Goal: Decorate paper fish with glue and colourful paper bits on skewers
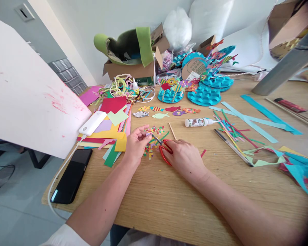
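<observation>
My right hand (pixel 186 157) is wrapped round the red handles of a pair of scissors (pixel 165 150), whose blades point left toward my other hand. Pinched between the fingertips of my left hand (pixel 136 143) is a small pale purple piece of paper (pixel 149 134), mostly hidden, right at the scissor tips. Beneath both hands lies a scatter of tiny coloured paper bits (pixel 151 153). Just beyond them, several decorated paper fish (pixel 172 109) lie in two rows. A thin wooden stick (pixel 172 131) rests beside the right hand.
Coloured paper sheets (pixel 115 131), a white power bank (pixel 92 123) and a black phone (pixel 72 176) lie left. A glue bottle (pixel 199 122), paper strips (pixel 256 119) and a pen (pixel 233 147) are on the right. Blue scalloped discs (pixel 204 95) and a cardboard box (pixel 129 71) stand behind.
</observation>
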